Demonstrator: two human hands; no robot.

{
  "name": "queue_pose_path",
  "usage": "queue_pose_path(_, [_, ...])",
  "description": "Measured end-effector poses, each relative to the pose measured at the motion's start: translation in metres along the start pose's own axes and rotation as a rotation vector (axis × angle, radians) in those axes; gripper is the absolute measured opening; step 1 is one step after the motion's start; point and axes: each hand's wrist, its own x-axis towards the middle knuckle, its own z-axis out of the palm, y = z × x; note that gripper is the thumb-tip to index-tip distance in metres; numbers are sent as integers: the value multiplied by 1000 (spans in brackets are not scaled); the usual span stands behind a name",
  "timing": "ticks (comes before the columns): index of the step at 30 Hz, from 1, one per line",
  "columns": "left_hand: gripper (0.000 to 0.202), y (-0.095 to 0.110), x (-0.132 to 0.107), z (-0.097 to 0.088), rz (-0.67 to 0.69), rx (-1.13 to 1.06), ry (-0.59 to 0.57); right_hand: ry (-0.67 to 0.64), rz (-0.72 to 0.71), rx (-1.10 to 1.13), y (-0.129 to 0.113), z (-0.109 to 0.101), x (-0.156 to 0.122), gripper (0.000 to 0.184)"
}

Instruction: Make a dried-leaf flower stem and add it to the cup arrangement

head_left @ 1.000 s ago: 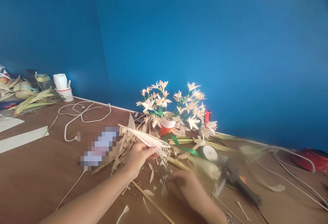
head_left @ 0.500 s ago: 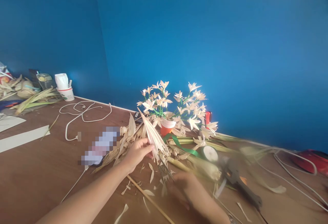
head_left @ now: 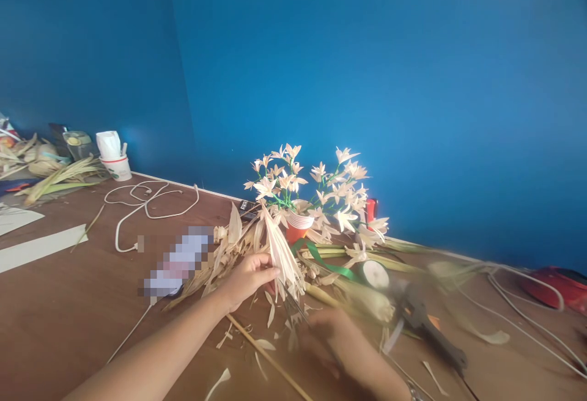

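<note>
My left hand (head_left: 247, 277) is closed round a pale dried husk leaf (head_left: 280, 248), which points up and slightly left. My right hand (head_left: 337, 343) is lower and to the right, blurred, curled round scissors (head_left: 298, 310) whose blades reach toward the base of the leaf. Behind both hands stands an orange paper cup (head_left: 298, 227) full of cream husk flowers (head_left: 312, 184) on green stems. Loose husk scraps (head_left: 268, 345) lie on the brown table (head_left: 68, 315) under the hands.
A black glue gun (head_left: 428, 327) lies right of my right hand, with white cables (head_left: 527, 321) beyond it. A green ribbon roll (head_left: 373, 274), a white cord (head_left: 147, 202), a white mug (head_left: 117, 165), husk piles at far left and a blue wall (head_left: 367, 83) surround the work.
The husk leaf in my left hand has swung from lying nearly level, pointing left, to standing nearly upright. My right hand stayed low at the right.
</note>
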Motion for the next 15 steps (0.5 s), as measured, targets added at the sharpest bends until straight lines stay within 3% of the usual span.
queue_pose_path(15, [22, 0, 0, 1, -32, -44, -1, -21, -3, -30, 3, -2, 1, 49])
